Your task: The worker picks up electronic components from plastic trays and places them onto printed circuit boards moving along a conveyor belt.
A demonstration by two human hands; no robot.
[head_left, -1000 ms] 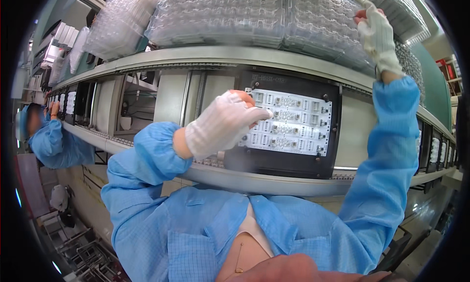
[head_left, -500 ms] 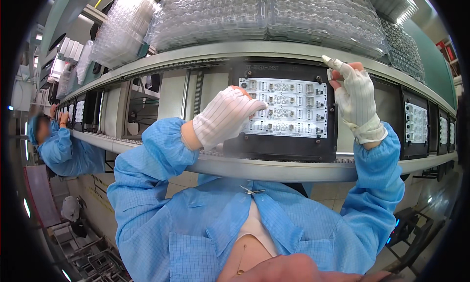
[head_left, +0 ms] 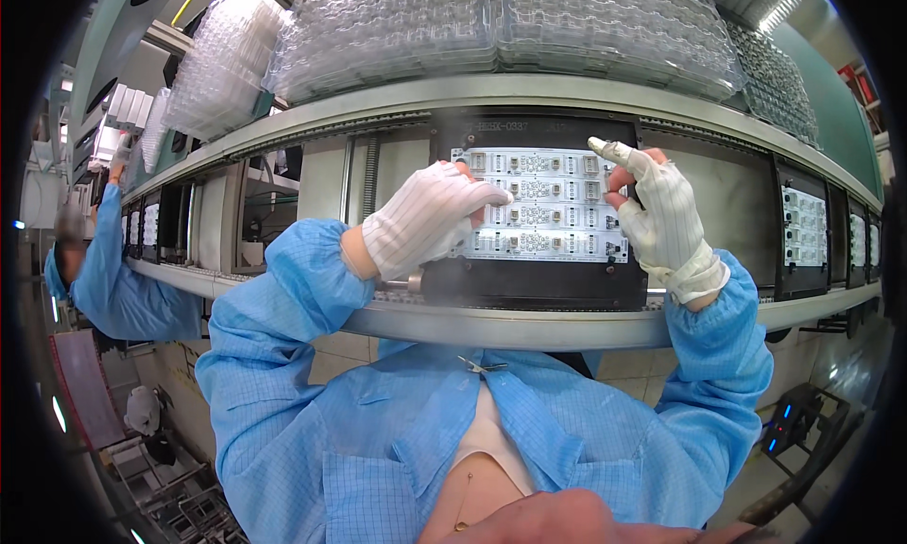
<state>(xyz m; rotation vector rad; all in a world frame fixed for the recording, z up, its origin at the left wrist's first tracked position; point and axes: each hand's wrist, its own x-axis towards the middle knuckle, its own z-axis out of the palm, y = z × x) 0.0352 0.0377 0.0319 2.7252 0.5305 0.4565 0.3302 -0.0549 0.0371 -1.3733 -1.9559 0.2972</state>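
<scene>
A white circuit board panel [head_left: 557,217] with several rows of small parts lies in a black carrier [head_left: 529,284] on the conveyor before me. My left hand [head_left: 425,215], in a striped white glove with bare fingertips, is over the panel's left end. Its fingers are curled and its thumb reaches across the panel; whatever they hold is hidden. At the panel's right end is my right hand [head_left: 657,204], gloved likewise, with a covered index finger stretched out over the top corner. Its other fingers are bent together by the edge, around something too small to make out.
Stacks of clear plastic trays [head_left: 614,34] stand behind the conveyor's far rail [head_left: 453,95]. Further carriers with panels [head_left: 804,228] sit along the line to the right. A co-worker in blue [head_left: 132,270] stands at the far left. The near rail [head_left: 529,329] runs in front of me.
My right hand has moved left, from beside the carrier onto the panel's right end. My left hand stays over the left end. The co-worker's arm has risen toward the shelf.
</scene>
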